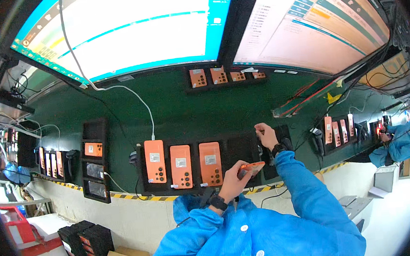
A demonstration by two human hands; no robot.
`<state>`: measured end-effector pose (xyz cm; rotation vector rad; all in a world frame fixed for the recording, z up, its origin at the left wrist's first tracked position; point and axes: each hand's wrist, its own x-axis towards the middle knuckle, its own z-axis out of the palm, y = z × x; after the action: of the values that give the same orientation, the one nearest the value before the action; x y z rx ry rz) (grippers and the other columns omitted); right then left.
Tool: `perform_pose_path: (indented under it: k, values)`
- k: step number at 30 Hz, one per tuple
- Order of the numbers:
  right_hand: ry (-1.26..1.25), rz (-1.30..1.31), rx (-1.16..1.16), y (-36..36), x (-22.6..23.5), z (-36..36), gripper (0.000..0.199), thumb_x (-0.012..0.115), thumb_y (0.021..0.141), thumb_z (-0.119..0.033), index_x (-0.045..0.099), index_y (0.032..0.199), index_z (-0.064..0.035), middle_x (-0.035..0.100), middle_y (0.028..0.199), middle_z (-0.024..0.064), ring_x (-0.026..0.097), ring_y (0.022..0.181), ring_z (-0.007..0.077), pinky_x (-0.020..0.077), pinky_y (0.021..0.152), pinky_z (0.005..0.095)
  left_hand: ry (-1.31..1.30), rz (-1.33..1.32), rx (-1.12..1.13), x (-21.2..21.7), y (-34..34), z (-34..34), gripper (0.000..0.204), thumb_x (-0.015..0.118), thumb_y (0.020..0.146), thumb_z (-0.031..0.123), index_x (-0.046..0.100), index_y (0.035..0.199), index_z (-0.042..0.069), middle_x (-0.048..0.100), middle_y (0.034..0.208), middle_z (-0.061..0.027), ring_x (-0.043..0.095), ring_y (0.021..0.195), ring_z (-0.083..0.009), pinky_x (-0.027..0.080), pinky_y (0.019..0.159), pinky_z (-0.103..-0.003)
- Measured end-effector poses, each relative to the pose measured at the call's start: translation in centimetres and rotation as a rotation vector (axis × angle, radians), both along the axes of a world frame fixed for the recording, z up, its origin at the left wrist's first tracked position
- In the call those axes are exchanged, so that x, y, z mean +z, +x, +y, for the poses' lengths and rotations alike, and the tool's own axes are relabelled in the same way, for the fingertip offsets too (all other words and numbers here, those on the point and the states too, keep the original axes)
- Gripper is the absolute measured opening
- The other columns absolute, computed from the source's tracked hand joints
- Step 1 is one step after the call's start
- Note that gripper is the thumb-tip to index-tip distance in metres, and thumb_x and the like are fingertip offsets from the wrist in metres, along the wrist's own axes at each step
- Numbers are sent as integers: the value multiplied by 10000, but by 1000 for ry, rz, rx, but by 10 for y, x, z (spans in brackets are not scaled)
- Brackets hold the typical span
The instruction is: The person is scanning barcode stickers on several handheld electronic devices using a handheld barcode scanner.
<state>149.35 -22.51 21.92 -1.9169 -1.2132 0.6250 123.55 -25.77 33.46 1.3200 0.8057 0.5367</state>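
My left hand [232, 183], with a dark band on its wrist, is closed on an orange phone [253, 167] held tilted just in front of my chest. Farther out, my right hand [266, 136] is over the right end of a black foam tray [240, 150]. Its fingers are curled together, and what they hold, if anything, is too small to make out. Left of my hands, three orange phones lie back up in the tray: one [154, 162] with a white cable [153, 132] at its top end, a middle one [181, 167] and another [210, 164]. They bear white labels.
Two large monitors [135, 32] stand along the back of the green table [189, 114]. A small tray of orange phones [197, 78] lies below them. At left is a black compartment tray [93, 132]; at right, a handheld scanner [317, 141]. Stacked black trays [96, 245] sit lower left.
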Motion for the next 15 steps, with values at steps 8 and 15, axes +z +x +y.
perform_pose_path:
  k: [8,15]
  values:
    - [-478,-528,564,49,-102,3,225,606,721,-71,652,941,-83,641,926,176,615,829,373,511,711,414,15,-18,-64,16,6,0,176,607,852,94,537,1004,40,587,806,-24,497,680,-66,430,604,-247]
    - [74,723,-96,-27,122,1,130,521,920,-142,551,943,-19,618,890,76,626,773,145,519,709,260,97,-19,51,8,7,4,224,616,831,99,529,1026,32,609,809,-71,544,686,-112,451,608,-276]
